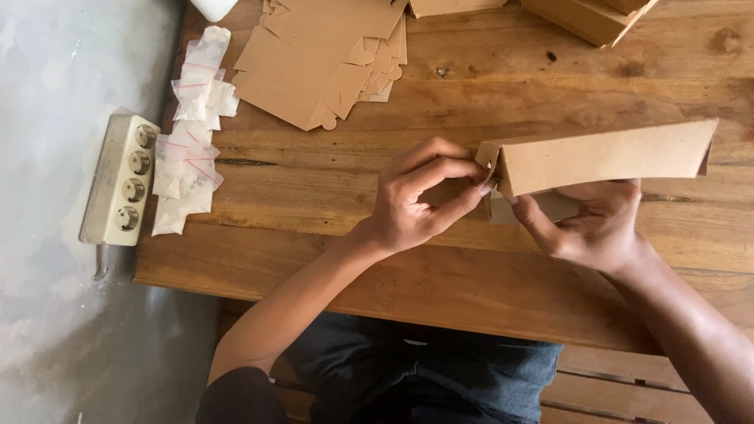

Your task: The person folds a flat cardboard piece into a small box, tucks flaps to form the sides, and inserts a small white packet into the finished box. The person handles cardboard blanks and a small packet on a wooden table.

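Wooden table (330,196) is set against a grey floor, seen from above.

Left hand (420,196): fingers curled, thumb and forefinger pinched on the end flap of the box (605,157). Flap is being tucked at the box's left end; whether it is fully seated can't be told, the fingertips cover the joint.

Right hand (597,220): cupped under the box from below, thumb reaching up to the same end, fingers wrapped behind and mostly hidden. Box is held off the table, long axis left to right, slightly tilted up at the right.

Step in hand, as judged: end closure of a brown cardboard box, folded from flat stock. Far end looks open or unfinished, not clear from this angle.

Next move, as judged: flap has to be pushed into its slot while the walls are kept square by the right hand; too much squeeze and the thin card gets creased. Then the box would need turning to reach the other end.

Further out: stack of flat die-cut blanks (322,63) lies well above the left hand. Small clear zip bags (192,133) are piled along the left table edge. Power strip (122,180) sits just beside them, at the table's edge. Finished boxes (589,16) are partly cut off at the top.
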